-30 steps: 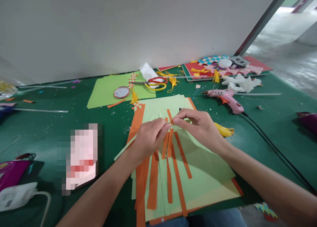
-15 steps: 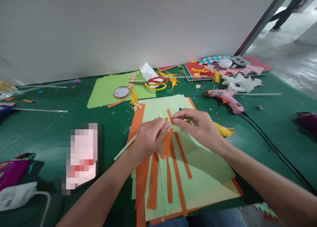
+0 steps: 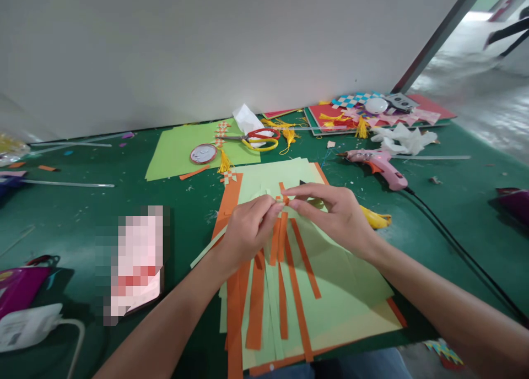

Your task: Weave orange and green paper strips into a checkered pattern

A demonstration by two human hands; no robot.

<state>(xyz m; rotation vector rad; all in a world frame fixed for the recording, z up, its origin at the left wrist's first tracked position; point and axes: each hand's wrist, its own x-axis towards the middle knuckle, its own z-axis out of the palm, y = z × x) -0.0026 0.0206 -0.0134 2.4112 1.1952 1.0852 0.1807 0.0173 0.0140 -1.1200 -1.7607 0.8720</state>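
Note:
Over a stack of pale green paper, my left hand and my right hand meet at the fingertips. Both pinch a small weave of orange and pale green paper strips; the strip ends hang down toward me. Fingers hide most of the crossing point. Loose orange paper strips lie fanned out on the green sheets below my hands. A pale green strip sticks out beside my left wrist. Something yellow lies on the table just past my right hand.
Scissors and a round tape roll rest on bright green paper at the back. A pink glue gun with a black cord lies to the right. At left are a blurred phone and a white charger.
My right fingers have shifted slightly at the weave, the hand tilting a little. My left hand stays almost still. In the far background, a person has moved rightward, partly out of view.

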